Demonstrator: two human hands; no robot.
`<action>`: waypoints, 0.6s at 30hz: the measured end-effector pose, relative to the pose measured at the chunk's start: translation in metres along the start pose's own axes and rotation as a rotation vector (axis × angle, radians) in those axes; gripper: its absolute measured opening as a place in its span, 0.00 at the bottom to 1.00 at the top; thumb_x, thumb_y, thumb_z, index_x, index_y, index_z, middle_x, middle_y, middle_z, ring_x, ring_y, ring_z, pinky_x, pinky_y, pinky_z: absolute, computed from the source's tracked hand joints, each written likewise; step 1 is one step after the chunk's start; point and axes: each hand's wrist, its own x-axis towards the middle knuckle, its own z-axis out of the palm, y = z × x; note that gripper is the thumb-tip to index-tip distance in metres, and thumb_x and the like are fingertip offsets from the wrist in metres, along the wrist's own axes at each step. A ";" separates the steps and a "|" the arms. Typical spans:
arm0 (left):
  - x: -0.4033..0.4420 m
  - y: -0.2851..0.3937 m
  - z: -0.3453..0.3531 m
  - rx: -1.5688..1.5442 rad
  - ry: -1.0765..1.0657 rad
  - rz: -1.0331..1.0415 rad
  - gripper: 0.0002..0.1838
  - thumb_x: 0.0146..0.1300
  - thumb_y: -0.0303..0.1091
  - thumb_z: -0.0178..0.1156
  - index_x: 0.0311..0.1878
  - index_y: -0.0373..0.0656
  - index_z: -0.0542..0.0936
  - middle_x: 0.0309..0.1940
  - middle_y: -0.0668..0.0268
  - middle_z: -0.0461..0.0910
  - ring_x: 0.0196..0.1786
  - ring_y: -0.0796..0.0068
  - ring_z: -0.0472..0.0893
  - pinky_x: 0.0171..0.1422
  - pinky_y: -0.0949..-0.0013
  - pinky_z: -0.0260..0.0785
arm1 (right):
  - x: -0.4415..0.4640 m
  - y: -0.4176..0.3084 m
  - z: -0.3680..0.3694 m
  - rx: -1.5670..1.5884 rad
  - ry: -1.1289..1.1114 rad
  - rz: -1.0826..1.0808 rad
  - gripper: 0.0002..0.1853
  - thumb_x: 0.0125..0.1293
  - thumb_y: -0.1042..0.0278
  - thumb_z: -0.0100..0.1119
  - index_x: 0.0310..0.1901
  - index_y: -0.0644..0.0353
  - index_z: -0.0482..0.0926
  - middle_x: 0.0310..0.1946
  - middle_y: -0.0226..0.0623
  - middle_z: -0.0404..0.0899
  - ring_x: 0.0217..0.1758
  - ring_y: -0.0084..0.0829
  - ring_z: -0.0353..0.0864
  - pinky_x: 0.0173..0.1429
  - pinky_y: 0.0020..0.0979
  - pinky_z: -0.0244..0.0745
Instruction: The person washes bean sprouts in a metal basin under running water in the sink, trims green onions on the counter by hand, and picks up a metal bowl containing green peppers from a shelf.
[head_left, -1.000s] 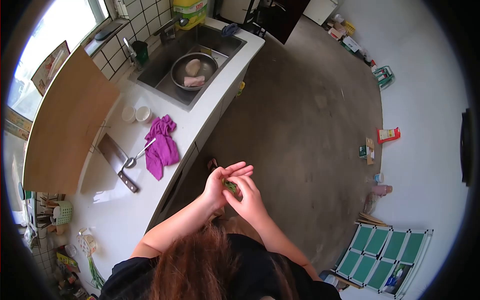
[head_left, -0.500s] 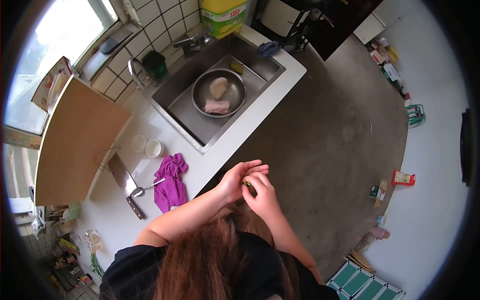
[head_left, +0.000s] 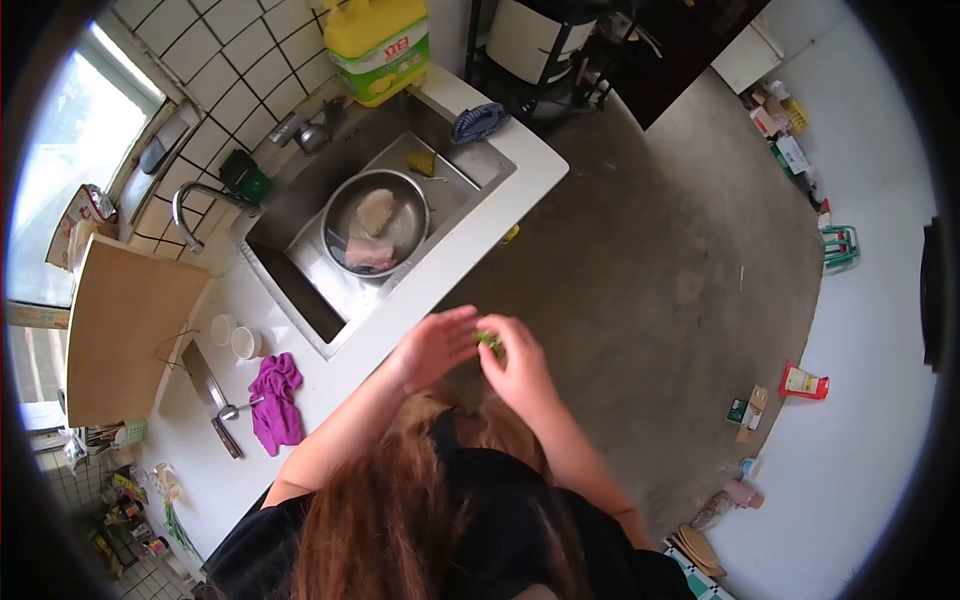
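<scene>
My right hand (head_left: 517, 362) is closed on a small green leafy bit (head_left: 490, 341), held in the bent fingers; its kind is too small to make out. Beside it, my left hand (head_left: 437, 348) has its fingers stretched out with nothing in them, the tips close to the green bit. Both hands are in front of my body, past the counter's edge. In the sink (head_left: 345, 318) sits a round metal basin (head_left: 424, 235) with water and two pale pieces of meat (head_left: 376, 212), the lower one pinker.
On the counter (head_left: 335, 370) lie a purple cloth (head_left: 275, 405), a cleaver (head_left: 205, 382), a spoon (head_left: 232, 411) and white cups (head_left: 246, 343). A faucet (head_left: 188, 215) stands behind the sink, with a yellow detergent jug (head_left: 378, 50) at its far corner. A wooden board (head_left: 130, 330) leans by the window.
My hands have drawn apart, and the left fingers have uncovered more of the green bit. The camera has turned, so the sink and counter appear farther left.
</scene>
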 end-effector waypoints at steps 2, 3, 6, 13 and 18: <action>0.013 0.016 0.007 0.198 0.127 0.120 0.21 0.70 0.43 0.44 0.61 0.42 0.71 0.57 0.62 0.75 0.60 0.67 0.73 0.64 0.63 0.62 | 0.040 0.009 -0.032 -0.062 0.143 -0.138 0.13 0.58 0.82 0.58 0.45 0.63 0.72 0.41 0.45 0.75 0.45 0.46 0.78 0.46 0.39 0.75; 0.017 0.022 0.002 0.337 0.183 0.187 0.20 0.70 0.42 0.45 0.60 0.42 0.72 0.55 0.63 0.76 0.57 0.69 0.74 0.63 0.64 0.63 | 0.065 0.008 -0.042 -0.078 0.208 -0.213 0.13 0.58 0.83 0.58 0.44 0.64 0.72 0.40 0.45 0.75 0.44 0.46 0.78 0.46 0.39 0.75; 0.002 0.027 -0.031 0.792 0.401 0.093 0.15 0.71 0.39 0.45 0.50 0.42 0.77 0.47 0.65 0.79 0.47 0.74 0.78 0.50 0.69 0.69 | 0.150 0.017 -0.030 -0.057 0.319 -0.492 0.09 0.57 0.83 0.58 0.39 0.64 0.74 0.38 0.43 0.75 0.43 0.46 0.76 0.47 0.39 0.74; -0.097 -0.086 -0.195 1.180 0.573 -1.069 0.15 0.69 0.37 0.45 0.45 0.40 0.79 0.40 0.51 0.80 0.38 0.53 0.81 0.42 0.56 0.73 | 0.215 0.089 -0.009 -0.421 0.064 -0.404 0.22 0.59 0.64 0.64 0.56 0.52 0.77 0.56 0.47 0.74 0.49 0.42 0.77 0.57 0.36 0.72; -0.065 -0.147 -0.193 1.075 0.371 -1.157 0.15 0.69 0.38 0.46 0.47 0.41 0.79 0.40 0.51 0.79 0.40 0.52 0.80 0.43 0.56 0.73 | 0.095 0.164 -0.075 -0.061 -0.073 0.306 0.16 0.68 0.69 0.57 0.56 0.57 0.75 0.43 0.42 0.82 0.40 0.30 0.82 0.44 0.31 0.76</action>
